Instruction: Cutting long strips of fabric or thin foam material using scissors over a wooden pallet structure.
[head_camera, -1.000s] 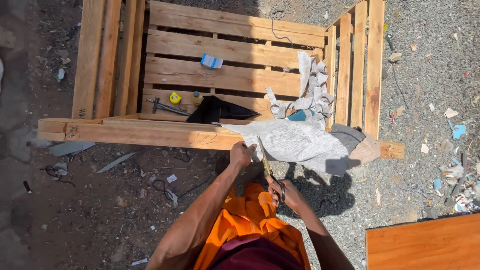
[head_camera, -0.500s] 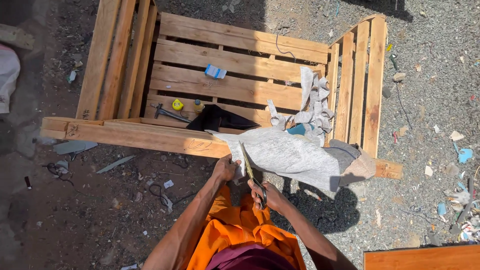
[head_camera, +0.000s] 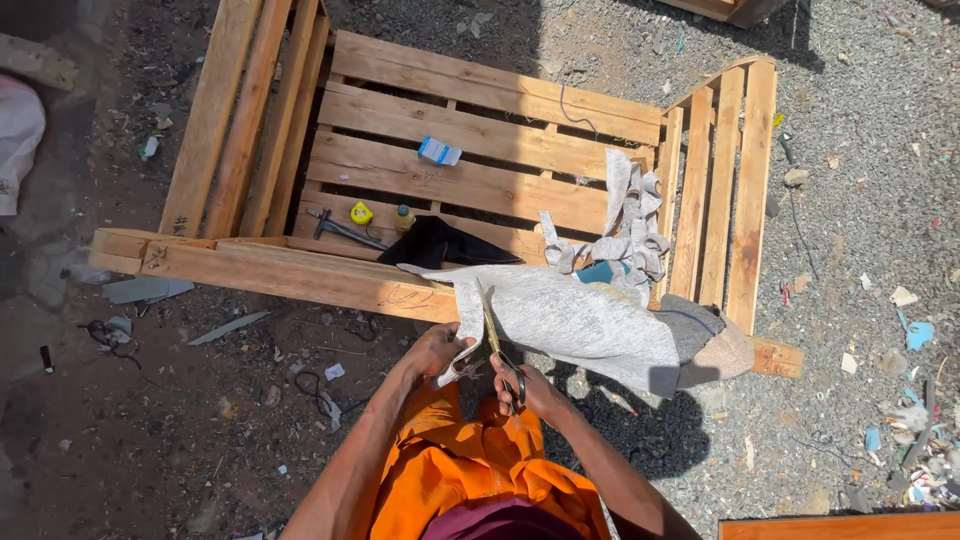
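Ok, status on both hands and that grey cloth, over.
Right hand working scissors into grey cloth. Left hand gripping the cloth's cut edge. Cloth draped over wooden frame rail. Nothing blocking the blades.

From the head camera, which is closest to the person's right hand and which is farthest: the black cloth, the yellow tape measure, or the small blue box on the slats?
Measured from the right hand, which holds the scissors:
1. Black cloth, just above the front beam, up and left of the hand.
2. Yellow tape measure, further left on the slats.
3. Small blue box, highest up on the slats.
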